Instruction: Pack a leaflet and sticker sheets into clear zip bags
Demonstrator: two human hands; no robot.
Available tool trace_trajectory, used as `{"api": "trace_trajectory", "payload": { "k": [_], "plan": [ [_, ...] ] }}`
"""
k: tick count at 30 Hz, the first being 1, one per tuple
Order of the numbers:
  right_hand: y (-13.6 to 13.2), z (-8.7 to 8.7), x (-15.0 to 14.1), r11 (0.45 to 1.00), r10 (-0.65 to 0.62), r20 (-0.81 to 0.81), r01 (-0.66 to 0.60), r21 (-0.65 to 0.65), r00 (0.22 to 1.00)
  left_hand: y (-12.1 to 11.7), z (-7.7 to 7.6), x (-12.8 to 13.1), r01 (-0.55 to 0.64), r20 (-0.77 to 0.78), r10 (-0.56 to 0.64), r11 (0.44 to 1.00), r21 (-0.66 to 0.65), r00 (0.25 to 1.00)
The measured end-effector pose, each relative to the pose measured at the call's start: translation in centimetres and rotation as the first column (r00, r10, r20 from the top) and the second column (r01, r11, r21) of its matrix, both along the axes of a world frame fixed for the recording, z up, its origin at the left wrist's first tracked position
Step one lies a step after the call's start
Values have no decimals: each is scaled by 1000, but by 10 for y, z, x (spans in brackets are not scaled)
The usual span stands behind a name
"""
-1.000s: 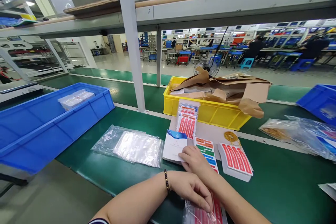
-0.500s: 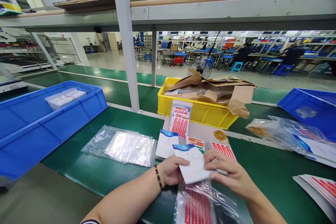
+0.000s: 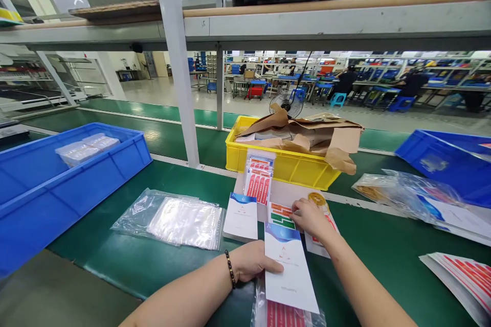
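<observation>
My left hand [image 3: 251, 261] rests on the green belt, its thumb and fingers pressed on the left edge of a white card with a blue top [image 3: 288, 268]. That card lies over a clear bag of red stickers [image 3: 284, 316]. My right hand [image 3: 310, 218] reaches forward, fingers curled down onto the stack of coloured sticker sheets [image 3: 281, 214], beside a red sticker stack [image 3: 321, 241]. A pile of white cards with blue tops [image 3: 241, 216] lies left of the sticker sheets. Whether the right fingers grip a sheet is hidden.
A yellow bin [image 3: 282, 166] holds torn brown paper. Blue bins stand at left [image 3: 69, 176] and far right [image 3: 447, 161]. Clear bags [image 3: 172, 219] lie on the belt [image 3: 126, 260]; more bagged goods [image 3: 416, 196] lie right. A white post [image 3: 178, 71] rises behind. People work at distant benches.
My right hand let go of the white card and reached forward to the coloured sticker sheets. The card now lies flat over the bag, held by my left hand.
</observation>
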State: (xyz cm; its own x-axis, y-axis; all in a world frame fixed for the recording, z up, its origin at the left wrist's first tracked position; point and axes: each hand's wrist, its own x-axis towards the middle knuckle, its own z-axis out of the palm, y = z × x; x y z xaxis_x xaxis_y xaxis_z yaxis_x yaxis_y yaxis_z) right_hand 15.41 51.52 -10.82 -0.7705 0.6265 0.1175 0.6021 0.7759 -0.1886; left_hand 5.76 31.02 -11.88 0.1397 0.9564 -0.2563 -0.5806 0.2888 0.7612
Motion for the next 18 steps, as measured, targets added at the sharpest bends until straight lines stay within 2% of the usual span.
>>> {"api": "trace_trajectory", "payload": {
  "k": [6,12,15,18],
  "plan": [
    [6,-3,0,999,-22,-11,21,-35,1000,0,0,3,12,-27,-14,999,-50,1000],
    [3,0,-1,989,-25,-185,-3,-146,982,3,-9,2,-23,29,26,997,-72,999],
    [3,7,5,970,-62,-343,-25,-243,937,5,-10,2,-49,105,59,994,-96,993],
    [7,15,17,944,-178,-537,-10,-329,825,7,-10,1,-102,186,127,985,-140,974]
  ]
}}
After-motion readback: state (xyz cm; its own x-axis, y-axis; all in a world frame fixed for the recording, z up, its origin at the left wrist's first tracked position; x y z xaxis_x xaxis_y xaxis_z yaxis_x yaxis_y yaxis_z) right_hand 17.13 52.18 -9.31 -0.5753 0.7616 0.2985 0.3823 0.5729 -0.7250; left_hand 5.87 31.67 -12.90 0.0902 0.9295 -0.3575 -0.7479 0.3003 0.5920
